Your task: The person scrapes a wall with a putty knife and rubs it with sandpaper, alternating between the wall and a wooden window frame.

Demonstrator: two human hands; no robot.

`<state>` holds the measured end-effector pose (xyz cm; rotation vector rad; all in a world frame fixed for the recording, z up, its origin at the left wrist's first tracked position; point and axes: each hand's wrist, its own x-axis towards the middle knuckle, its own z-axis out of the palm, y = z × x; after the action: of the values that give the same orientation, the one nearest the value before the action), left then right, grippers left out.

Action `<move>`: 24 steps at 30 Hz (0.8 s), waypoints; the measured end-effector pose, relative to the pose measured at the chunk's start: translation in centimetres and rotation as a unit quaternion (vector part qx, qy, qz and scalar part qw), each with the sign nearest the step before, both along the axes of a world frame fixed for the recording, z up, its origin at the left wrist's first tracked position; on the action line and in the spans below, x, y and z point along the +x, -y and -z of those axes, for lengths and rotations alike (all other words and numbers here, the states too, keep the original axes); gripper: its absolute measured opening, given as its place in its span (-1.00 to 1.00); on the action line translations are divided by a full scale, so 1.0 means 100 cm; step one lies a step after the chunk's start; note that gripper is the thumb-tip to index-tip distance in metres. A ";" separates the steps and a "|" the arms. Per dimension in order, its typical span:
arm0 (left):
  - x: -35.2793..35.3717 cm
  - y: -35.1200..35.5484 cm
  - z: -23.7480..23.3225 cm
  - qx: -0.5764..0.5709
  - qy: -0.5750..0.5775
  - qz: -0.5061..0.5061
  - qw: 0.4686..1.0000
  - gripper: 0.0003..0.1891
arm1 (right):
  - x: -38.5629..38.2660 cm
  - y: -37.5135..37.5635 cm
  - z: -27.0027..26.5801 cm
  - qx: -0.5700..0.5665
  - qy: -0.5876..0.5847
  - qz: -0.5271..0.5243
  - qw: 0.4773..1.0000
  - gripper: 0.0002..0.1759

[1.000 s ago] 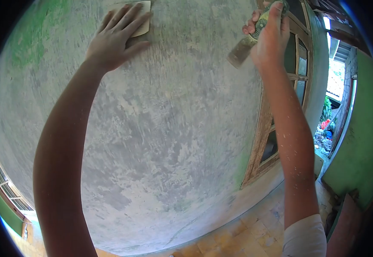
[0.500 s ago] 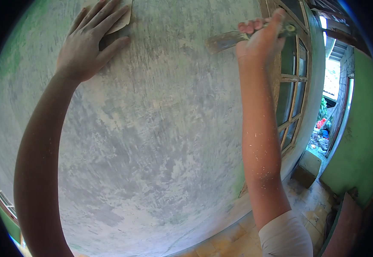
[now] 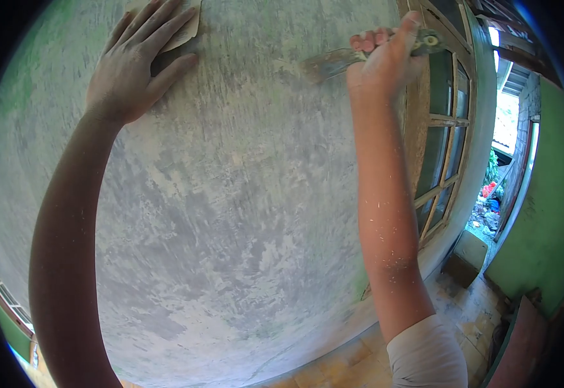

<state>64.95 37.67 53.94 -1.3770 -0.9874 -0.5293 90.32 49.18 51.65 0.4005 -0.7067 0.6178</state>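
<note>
My left hand [image 3: 126, 71] lies flat on the wall [image 3: 230, 194], fingers stretched out. Under its fingers a pale sheet [image 3: 190, 29], perhaps sandpaper, is pressed to the surface; most of it is hidden. The wall is patchy grey and white, with green traces of paint. My right hand [image 3: 385, 58] is closed around the handle of a scraper [image 3: 327, 66], whose broad, stained blade points left at the wall. The handle's end, with a hole in it, sticks out to the right of my fist. Motion blurs the blade's edge.
A wooden-framed window [image 3: 440, 123] is close to the right of my right hand. Farther right are a block-like box [image 3: 466, 255] on the tiled floor [image 3: 333, 372], a doorway with clutter outside, and a green wall [image 3: 534, 194].
My right hand and the scraper have shifted slightly left along the wall. The left hand stays at nearly the same place on the sheet. The view has turned slightly.
</note>
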 end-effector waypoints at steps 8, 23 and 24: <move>0.006 0.005 0.000 -0.031 0.020 0.002 0.999 -0.27 | -0.018 0.009 -0.005 0.032 0.006 -0.002 0.999 -0.66; -0.002 -0.003 0.001 0.015 -0.010 0.035 0.999 -0.28 | -0.023 0.010 -0.001 0.042 -0.020 0.022 0.999 -0.71; -0.003 -0.003 0.001 0.014 -0.009 0.034 0.999 -0.28 | -0.022 0.009 -0.001 0.041 -0.020 0.021 0.999 -0.71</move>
<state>64.62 37.94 53.87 -1.3908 -0.9176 -0.5776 88.08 48.30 51.73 0.4721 -0.7025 0.5412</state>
